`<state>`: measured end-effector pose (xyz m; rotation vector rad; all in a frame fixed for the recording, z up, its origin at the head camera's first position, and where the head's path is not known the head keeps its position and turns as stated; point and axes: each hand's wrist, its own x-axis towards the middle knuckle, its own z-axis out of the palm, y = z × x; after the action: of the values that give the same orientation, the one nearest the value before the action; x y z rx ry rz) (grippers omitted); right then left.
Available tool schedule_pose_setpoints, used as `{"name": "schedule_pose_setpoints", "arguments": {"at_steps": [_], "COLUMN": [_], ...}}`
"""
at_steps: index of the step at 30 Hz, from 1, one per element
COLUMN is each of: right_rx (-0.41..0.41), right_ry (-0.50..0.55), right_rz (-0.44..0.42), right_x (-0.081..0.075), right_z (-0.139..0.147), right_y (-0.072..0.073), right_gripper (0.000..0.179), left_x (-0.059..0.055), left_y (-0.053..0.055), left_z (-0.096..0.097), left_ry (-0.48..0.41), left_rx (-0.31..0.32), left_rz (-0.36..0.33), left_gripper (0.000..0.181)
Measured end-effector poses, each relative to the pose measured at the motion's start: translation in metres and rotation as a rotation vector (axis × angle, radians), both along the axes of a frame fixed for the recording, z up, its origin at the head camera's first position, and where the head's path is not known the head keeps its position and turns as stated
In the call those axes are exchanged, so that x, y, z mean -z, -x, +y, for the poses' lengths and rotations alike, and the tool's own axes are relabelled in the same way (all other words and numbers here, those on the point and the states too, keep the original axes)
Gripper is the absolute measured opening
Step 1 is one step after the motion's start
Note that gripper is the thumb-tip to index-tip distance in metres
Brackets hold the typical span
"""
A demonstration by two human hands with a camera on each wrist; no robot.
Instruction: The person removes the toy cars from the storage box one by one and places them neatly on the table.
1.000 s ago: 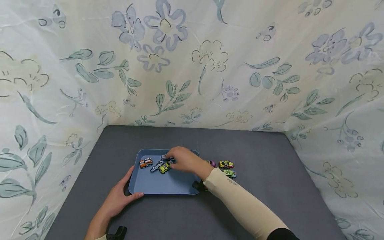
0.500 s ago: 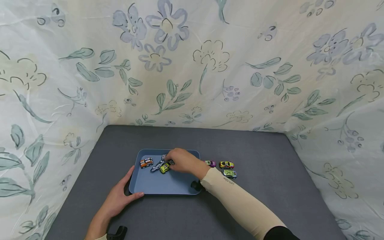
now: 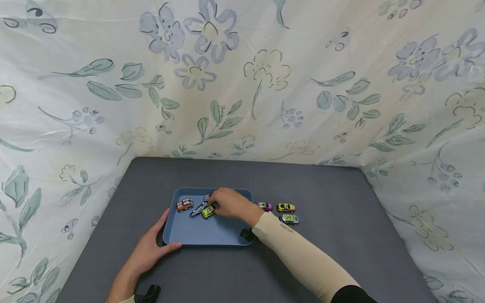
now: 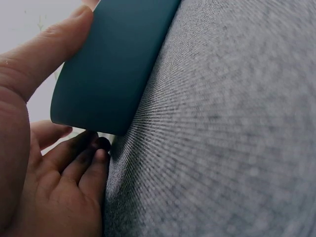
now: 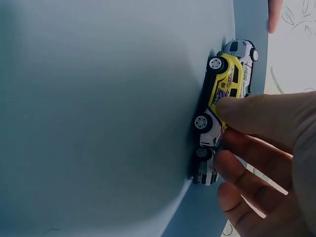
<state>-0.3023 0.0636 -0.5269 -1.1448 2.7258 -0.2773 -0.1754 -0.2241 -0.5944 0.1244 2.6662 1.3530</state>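
Observation:
A shallow blue tray [image 3: 204, 233] lies on the grey table. At its near left corner, my left hand [image 3: 147, 250] holds it, thumb along the front wall and fingers against the left side. My right hand [image 3: 232, 205] reaches inside and pinches a yellow toy car [image 3: 208, 211], its thumb [image 5: 234, 111] pressed on the car's side. A silver-and-white toy car [image 3: 198, 209] lies slanted just left of the yellow one. Another light toy car [image 3: 206, 197] is partly hidden by the right hand. Further left in the tray stands an orange toy car [image 3: 185, 205].
Right of the tray, on the table [image 3: 322, 198], are a purple toy car [image 3: 265, 206], a yellow-and-red one [image 3: 286, 208] and a green one [image 3: 289, 219]. Flowered cloth [image 3: 265, 139] closes off the back and sides.
My right hand has shifted very slightly, still at the yellow toy car. The forearm moved a little to the left, showing more of the purple car. My left hand keeps its place.

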Motion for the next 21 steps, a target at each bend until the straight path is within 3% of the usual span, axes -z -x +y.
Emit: {"name": "schedule_pose_setpoints", "arguments": {"at_steps": [21], "right_rx": [0.006], "right_ry": [-0.001], "right_rz": [0.042], "right_x": [-0.003], "right_z": [0.016], "right_y": [-0.009], "right_gripper": [0.016], "left_x": [0.002], "left_y": [-0.003], "left_z": [0.003], "left_ry": [0.017], "left_rx": [-0.005], "left_rz": [-0.016], "left_gripper": [0.118]}}
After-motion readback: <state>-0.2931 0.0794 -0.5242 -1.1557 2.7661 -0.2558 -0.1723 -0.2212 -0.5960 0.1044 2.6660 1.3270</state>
